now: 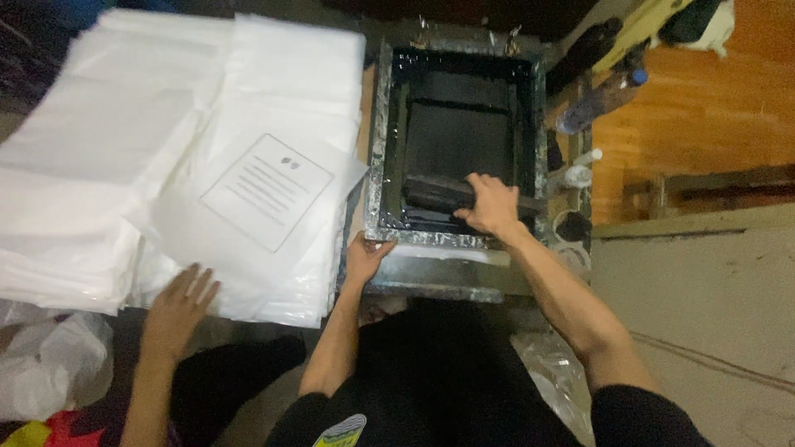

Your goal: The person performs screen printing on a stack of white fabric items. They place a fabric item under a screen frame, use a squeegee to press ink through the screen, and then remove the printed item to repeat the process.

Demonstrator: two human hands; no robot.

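The biggest thing was a wide pile of white plastic bags (166, 124). It covered the left half of the work top. The top bag (267, 192) had a thin box of small print on it.

Just right of the pile sat a printing frame (377, 124) with silver tape on its edges. The screen inside was wet and black with ink.

A long dark squeegee (435, 194) lay across the screen, close to the near edge of the frame. The person's right hand (490, 205) was closed tight over the top of it. The left hand (364, 258) lay on the near left corner of the frame. Its fingers were spread and pressed down, not wrapped around anything.

It looked like the ink pull was almost done, because the squeegee was so close to the near edge. A next move would call for a firm left hand, so the frame does not slide and smear the ink.

Another person's hand (178, 310) lay flat on the near edge of the pile, well apart from the frame.

The frame sat on a grey, shiny, taped stand (439, 277). To the right were a bare grey floor (704, 314) and, farther off, an orange wooden floor (704, 108). The room was dim. A clear bottle with a blue cap (596, 103) and a small white bottle (580, 174) lay just right of the frame. A crumpled plastic bag (50, 364) lay at the lower left.
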